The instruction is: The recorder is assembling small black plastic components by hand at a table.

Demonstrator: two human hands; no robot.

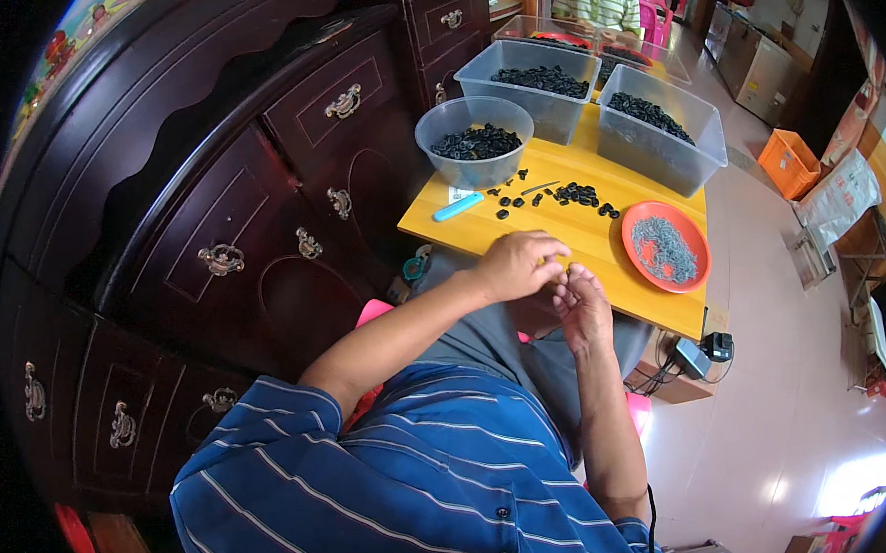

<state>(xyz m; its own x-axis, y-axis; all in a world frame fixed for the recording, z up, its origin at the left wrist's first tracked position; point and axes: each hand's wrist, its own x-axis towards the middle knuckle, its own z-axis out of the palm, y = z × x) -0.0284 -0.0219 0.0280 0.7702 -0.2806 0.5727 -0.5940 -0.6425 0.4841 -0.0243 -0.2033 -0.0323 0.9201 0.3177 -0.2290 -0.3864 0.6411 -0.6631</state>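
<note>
At the near edge of a yellow table [561,240], my left hand [523,264] and my right hand [585,311] meet with bent fingers. Their fingertips pinch close together; whatever is between them is too small or hidden to make out. Just beyond my hands lies a loose group of small black parts [579,195], with a few more scattered to the left. A thin dark stick-like piece [539,187] rests among them. Right of my hands stands an orange-red plate [699,241] holding a heap of small grey pieces [662,243].
A round clear tub [437,169] and two clear bins [530,112] [662,160] hold black parts. A light-blue handled tool [457,208] lies at the table's left. Dark drawers [344,102] stand at my left. Across the table sits another person [599,3]. An orange crate [790,163] is on the floor.
</note>
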